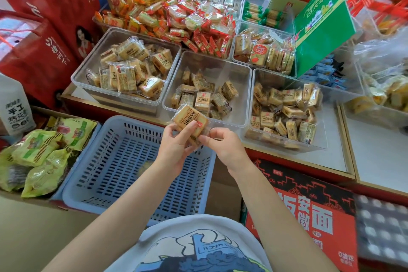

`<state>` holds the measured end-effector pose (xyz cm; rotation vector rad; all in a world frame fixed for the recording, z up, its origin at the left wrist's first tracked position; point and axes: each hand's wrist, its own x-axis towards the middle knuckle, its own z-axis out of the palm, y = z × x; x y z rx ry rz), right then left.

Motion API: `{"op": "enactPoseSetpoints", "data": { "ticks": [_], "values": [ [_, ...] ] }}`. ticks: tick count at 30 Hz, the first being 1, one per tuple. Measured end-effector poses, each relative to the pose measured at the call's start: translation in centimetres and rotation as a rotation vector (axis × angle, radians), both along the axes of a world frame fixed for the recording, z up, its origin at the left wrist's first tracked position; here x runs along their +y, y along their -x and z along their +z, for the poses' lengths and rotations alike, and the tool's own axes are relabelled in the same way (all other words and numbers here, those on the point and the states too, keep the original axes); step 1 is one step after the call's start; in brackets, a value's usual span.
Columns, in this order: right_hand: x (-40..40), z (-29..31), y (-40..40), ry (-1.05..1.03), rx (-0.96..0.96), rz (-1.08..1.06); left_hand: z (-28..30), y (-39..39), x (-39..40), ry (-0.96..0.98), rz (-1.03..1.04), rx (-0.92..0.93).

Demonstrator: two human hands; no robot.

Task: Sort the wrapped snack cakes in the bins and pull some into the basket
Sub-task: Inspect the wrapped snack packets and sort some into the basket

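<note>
Fingers of the left hand (176, 146) and right hand (223, 146) are pinching one wrapped snack cake (190, 119), its long axis running ten to four o'clock, hovering above the blue basket (110, 174), whose open floor is lying toward seven o'clock.

"手工" on white bag (15, 106)

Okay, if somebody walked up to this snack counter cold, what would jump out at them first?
Probably the wrapped snack cake held up in the middle by both the left hand and the right hand, just above the blue basket. Next, the heap of orange and red packets at the back, behind the clear bins of tan cakes.
</note>
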<state>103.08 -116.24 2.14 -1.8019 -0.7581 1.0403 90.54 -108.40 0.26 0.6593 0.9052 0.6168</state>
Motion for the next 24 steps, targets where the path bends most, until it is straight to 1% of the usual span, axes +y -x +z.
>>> {"op": "enactPoseSetpoints", "data": {
  "ticks": [3,6,7,8,9,12,13,14,16,19,24],
  "values": [
    [-0.3,-0.3,-0.5,0.003,-0.029,-0.020,0.0,-0.7,-0.5,-0.097,0.024,0.082],
    [-0.5,-0.6,-0.8,0.022,-0.096,-0.052,-0.2,-1.3,-1.2,-0.348,0.039,0.252],
    [-0.6,-0.8,-0.9,0.021,-0.093,-0.072,-0.4,-1.5,-1.4,-0.391,0.040,0.280],
    [-0.7,-0.9,-1.0,0.016,-0.086,-0.088,-0.5,-1.7,-1.5,-0.379,0.043,0.285],
    [-0.8,-1.0,-1.1,0.007,-0.073,-0.092,-0.4,-2.0,-1.5,-0.308,0.041,0.261],
    [-1.1,-0.9,-1.6,-0.010,0.022,-0.103,-0.1,-2.5,-1.3,0.096,0.048,0.040],
    [-1.2,-0.7,-1.8,-0.022,0.077,-0.118,0.0,-2.5,-1.2,0.193,0.051,0.005],
    [-1.3,-0.5,-1.9,-0.032,0.127,-0.134,0.2,-2.5,-1.2,0.249,0.047,-0.002],
    [-1.3,-0.1,-2.2,-0.057,0.160,-0.158,0.3,-2.6,-1.1,0.271,0.034,0.009],
    [-1.2,0.0,-2.6,-0.082,0.174,-0.189,0.4,-2.8,-1.0,0.244,0.002,0.025],
    [-1.1,0.2,-3.2,-0.052,0.247,-0.260,0.5,-3.0,-1.0,0.231,-0.030,-0.011]
  ]
}}
